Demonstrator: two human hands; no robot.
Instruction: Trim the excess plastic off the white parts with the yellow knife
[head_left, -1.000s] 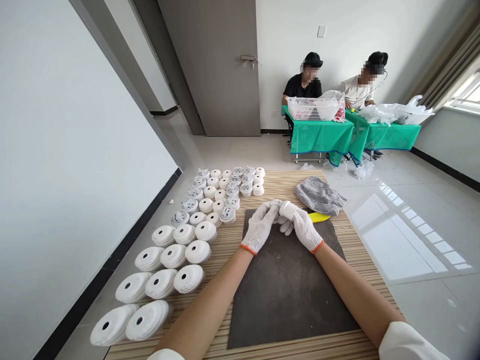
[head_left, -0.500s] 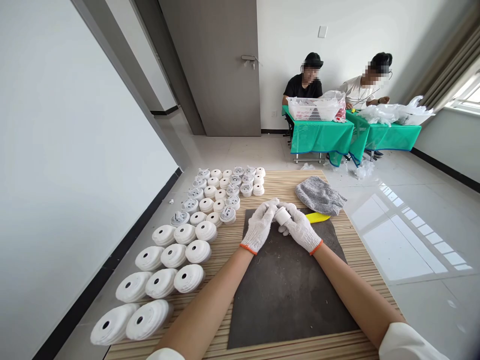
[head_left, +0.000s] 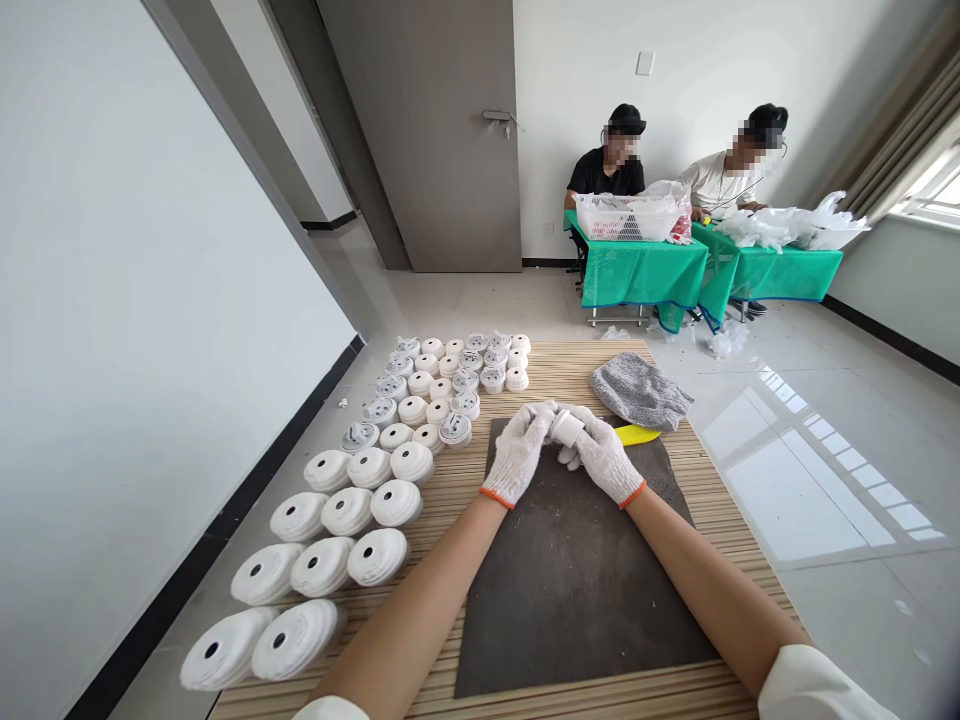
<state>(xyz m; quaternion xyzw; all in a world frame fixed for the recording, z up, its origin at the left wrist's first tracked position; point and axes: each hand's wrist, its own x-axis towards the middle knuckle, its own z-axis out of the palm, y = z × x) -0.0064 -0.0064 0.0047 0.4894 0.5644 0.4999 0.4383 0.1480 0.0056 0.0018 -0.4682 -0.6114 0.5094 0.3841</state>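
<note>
So, a small white cylindrical piece [head_left: 568,430] is being held up over a dark mat [head_left: 570,580], pretty much centred between two gloved hands. It's gripped by the right hand [head_left: 602,452], fingers wrapped round its side. The left hand [head_left: 523,446] is brought right up to the other end, but whether anything's actually pinched there can't be told, since those fingertips are bunched up. Judging from that, some close two-handed handling is in hand, and for the next move a steady right grip would be needed, with the left fingers kept precise.

Just beyond the right hand, a yellow tool [head_left: 639,435] is partly hidden, with a gray fuzzy cloth [head_left: 637,390] dumped beside it. Over on the left of the striped surface [head_left: 562,375], white round housings [head_left: 357,515] are lined up in rows, mixed farther back with slotted gray-and-white ones [head_left: 377,410]. Farther off, two green-draped surfaces [head_left: 637,275] are occupied by two seated people [head_left: 606,175].
</note>
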